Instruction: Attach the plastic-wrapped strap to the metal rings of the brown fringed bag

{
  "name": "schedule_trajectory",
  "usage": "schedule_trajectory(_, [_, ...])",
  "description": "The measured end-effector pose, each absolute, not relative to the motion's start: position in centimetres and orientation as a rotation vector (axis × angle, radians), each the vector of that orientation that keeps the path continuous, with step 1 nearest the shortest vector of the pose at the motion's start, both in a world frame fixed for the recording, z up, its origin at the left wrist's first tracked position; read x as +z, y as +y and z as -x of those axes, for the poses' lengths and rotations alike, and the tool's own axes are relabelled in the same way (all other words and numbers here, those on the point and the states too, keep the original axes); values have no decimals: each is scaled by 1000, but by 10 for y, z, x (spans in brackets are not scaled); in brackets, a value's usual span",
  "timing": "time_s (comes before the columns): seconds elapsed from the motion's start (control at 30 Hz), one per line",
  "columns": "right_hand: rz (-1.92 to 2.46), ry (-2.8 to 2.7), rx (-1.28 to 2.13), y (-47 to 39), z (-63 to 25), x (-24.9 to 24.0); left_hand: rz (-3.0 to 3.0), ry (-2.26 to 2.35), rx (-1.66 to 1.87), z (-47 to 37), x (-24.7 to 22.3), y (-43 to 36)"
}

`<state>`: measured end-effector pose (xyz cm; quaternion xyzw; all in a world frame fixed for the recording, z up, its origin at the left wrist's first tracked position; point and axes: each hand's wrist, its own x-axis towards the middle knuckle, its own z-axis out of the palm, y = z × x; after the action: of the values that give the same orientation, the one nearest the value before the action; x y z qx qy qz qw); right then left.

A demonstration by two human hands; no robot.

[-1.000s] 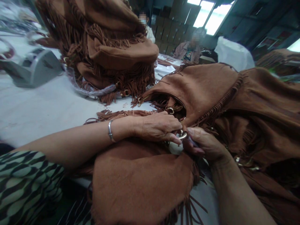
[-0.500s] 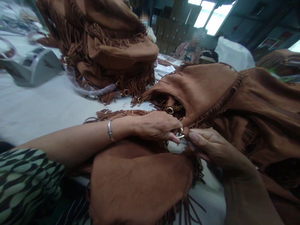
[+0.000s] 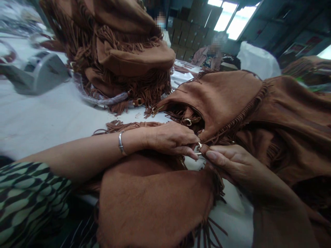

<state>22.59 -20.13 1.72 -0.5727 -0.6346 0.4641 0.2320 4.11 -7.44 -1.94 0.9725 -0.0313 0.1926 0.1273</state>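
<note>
My left hand [image 3: 173, 139], with a silver bracelet at the wrist, is closed with its thumb and fingers on a gold metal ring [image 3: 198, 148]. Facing it, my right hand [image 3: 230, 158] pinches a small brown leather tab [image 3: 204, 148] that meets the ring. Below both hands lies a brown suede fringed bag [image 3: 155, 203], its lower edge hung with strips. Another brown bag [image 3: 219, 96] rests just beyond, its opening toward me and a second gold ring [image 3: 187, 122] showing inside. Fingertips of my right hand are partly hidden behind its thumb.
A tall pile of brown fringed bags [image 3: 134, 58] stands at the back left, with a plastic-wrapped strap [image 3: 103, 101] at its foot. A grey tape dispenser [image 3: 41, 74] sits on the white table [image 3: 51, 117]. Two people and stacked cartons [image 3: 186, 38] are farther back.
The gold ring has turned between my hands and now shows more of its round shape. My right hand has shifted slightly; both hands stay close together.
</note>
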Motion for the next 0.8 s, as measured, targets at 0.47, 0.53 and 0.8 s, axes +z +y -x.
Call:
schedule_trajectory(0.47, [1486,-1628,1379,-193,-225,0,-2930,254,603,-40,-10,-82])
schedule_trajectory(0.53, [1504,-1597,1323,-193,-225,0,-2882,265,610,-40,-9,-84])
schedule_trajectory(0.8, [1619,-1703,1167,-201,-248,19,-2878,346,629,-50,-19,-81])
